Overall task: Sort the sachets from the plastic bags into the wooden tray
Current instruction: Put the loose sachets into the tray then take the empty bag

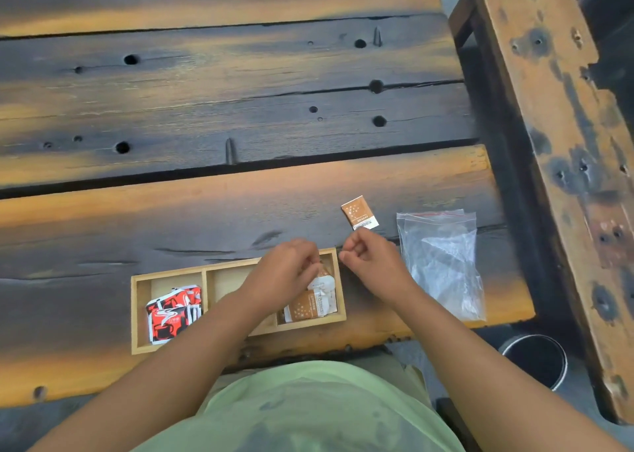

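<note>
Tabletop (240, 204) of heavy planks, charred dark with orange streaks, fills most of the frame; we note round holes and long gaps between the boards across the upper half. At the right edge of the frame runs a bench (555, 143) of the same scorched wood, and below it, at lower right, stands a dark round metal container (533, 360). The wooden tray (137, 314) lies near the table's lower edge and has three compartments. The one at frame left holds red sachets (171, 311), and the one at frame right holds brown sachets (308, 305). The left hand (288, 276) hangs over that right compartment with bent fingers touching the brown sachets; we cannot tell whether it pinches one. The right hand (368, 261) sits just right of the tray, fingers curled inward with nothing visible in them. One loose brown sachet (359, 212) lies on the table just above this hand. The clear plastic bags (441, 263) lie flat right of centre. A green shirt (308, 410) fills the bottom.
</note>
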A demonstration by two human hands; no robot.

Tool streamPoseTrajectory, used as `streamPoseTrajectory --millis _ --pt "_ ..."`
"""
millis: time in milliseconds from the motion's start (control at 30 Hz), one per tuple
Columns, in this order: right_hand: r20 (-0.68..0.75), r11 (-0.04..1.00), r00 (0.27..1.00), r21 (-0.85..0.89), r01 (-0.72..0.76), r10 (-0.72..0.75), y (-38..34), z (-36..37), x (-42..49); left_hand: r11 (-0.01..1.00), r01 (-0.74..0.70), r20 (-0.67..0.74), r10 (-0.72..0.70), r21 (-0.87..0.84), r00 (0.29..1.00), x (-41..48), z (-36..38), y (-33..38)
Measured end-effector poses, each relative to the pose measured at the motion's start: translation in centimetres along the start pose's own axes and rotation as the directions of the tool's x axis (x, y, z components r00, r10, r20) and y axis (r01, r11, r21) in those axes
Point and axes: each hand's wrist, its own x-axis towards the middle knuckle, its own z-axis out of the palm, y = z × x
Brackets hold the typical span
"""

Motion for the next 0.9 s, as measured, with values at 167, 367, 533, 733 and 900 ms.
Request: streamPoseTrajectory --millis 167,367,533,733,900 --pt "-0.184 0.983 0.966 0.06 -0.172 0.181 1.7 -1.6 3.0 0.999 -0.044 -0.006 0.044 -0.005 0.999 5.9 -1.0 2.4" --pt "-0.295 0.955 0.937 -0.165 -0.244 0.188 2.7 -1.9 5.2 0.998 -0.028 0.038 0.025 0.063 0.999 13.3 0.1 2.1" --pt "-0.334 0.916 0.927 -0.296 -0.272 0.168 2.5 -1.0 6.3 0.988 -0.056 0.072 0.046 0.142 0.996 15.5 1.2 2.1" --pt "-0.318 0.906 0.935 -0.33 -0.265 0.157 2.6 -0.3 6.5 0.971 -0.165 0.124 0.144 0.176 0.982 14.9 1.7 1.2" --pt "-0.289 0.951 0.95 -0.243 -0.189 0.115 2.0 0.0 6.2 0.989 -0.126 0.082 0.12 0.079 0.989 13.8 1.4 1.4"
